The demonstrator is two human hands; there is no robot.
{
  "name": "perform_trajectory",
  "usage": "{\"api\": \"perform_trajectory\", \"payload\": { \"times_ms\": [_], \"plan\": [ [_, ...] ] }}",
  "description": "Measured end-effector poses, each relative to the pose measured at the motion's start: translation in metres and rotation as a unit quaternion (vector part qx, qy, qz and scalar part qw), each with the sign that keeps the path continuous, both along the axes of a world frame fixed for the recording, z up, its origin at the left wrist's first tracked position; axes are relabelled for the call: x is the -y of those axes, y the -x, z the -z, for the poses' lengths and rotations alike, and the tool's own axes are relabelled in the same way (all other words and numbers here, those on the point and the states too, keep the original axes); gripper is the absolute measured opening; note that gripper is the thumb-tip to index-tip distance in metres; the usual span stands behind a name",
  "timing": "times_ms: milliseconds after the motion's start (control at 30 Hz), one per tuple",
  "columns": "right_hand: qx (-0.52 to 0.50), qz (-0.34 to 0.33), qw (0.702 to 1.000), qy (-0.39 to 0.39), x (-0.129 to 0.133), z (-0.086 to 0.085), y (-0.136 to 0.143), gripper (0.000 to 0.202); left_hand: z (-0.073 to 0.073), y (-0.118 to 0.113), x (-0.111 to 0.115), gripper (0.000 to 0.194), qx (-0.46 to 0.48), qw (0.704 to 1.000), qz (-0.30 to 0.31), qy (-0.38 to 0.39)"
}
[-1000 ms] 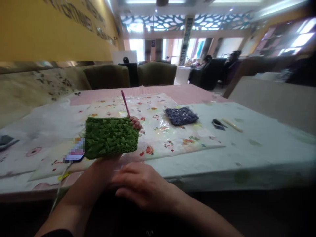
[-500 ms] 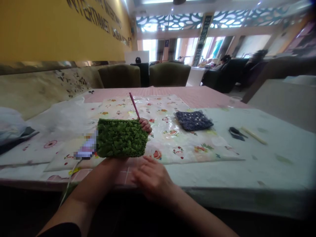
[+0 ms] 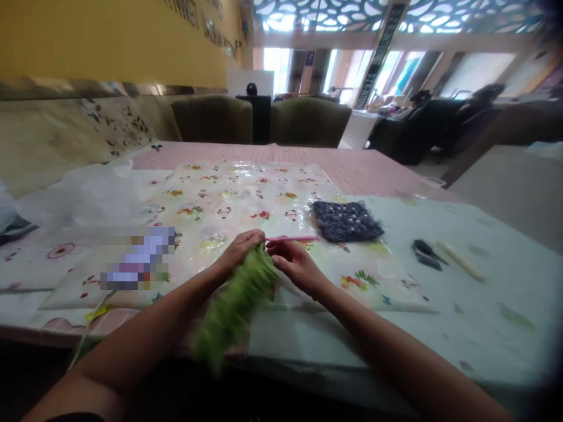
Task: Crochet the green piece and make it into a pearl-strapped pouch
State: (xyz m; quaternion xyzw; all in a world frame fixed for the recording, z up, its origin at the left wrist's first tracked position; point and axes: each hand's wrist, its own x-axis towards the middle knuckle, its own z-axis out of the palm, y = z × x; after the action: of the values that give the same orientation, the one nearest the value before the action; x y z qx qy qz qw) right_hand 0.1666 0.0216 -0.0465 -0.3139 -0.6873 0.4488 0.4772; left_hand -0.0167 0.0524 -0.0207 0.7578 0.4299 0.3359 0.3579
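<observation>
Left fingers (image 3: 254, 235) pinch green knitting (image 3: 240, 299), apparently part-finished; right fingers (image 3: 285, 249) curl just below the hook (image 3: 294, 238), grip unclear.

The green crocheted piece (image 3: 237, 308) is smearing into a blur, its stitches running together, while one end of the pink hook (image 3: 294, 238) is disappearing into the left hand (image 3: 240, 252). Coarse pixels are masking a flat device (image 3: 141, 258). The top edge is cutting off the wall lettering (image 3: 200, 20), and the bottom edge the dark sleeve (image 3: 77, 418).
</observation>
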Motion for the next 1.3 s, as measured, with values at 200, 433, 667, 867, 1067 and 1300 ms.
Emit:
{"api": "perform_trajectory", "payload": {
  "times_ms": [200, 433, 667, 867, 1067, 1300],
  "plan": [
    [-0.021, 0.013, 0.998, 0.058, 0.0, 0.013, -0.012, 0.032, -0.001, -0.007, 0.011, 0.04, -0.056, 0.995, 0.053, 0.057],
    [0.006, 0.023, 0.993, 0.116, -0.002, 0.025, -0.022, 0.028, 0.0, 0.003, 0.004, 0.047, 0.115, 0.931, 0.022, 0.346],
    [0.082, 0.032, 0.996, -0.011, -0.007, 0.025, -0.029, 0.024, -0.013, 0.008, 0.008, 0.067, 0.157, 0.899, 0.048, 0.406],
    [0.324, 0.114, 0.89, -0.301, -0.007, 0.007, -0.031, 0.026, -0.01, -0.004, 0.023, 0.08, 0.027, 0.984, 0.002, 0.179],
    [0.323, 0.262, 0.869, -0.267, 0.013, -0.003, -0.007, 0.03, 0.001, -0.011, 0.03, 0.084, 0.038, 0.996, -0.029, 0.073],
    [0.1, 0.217, 0.969, -0.066, 0.011, 0.003, -0.014, 0.026, -0.011, -0.004, 0.021, 0.051, 0.09, 0.989, 0.037, 0.112]
  ]
}}
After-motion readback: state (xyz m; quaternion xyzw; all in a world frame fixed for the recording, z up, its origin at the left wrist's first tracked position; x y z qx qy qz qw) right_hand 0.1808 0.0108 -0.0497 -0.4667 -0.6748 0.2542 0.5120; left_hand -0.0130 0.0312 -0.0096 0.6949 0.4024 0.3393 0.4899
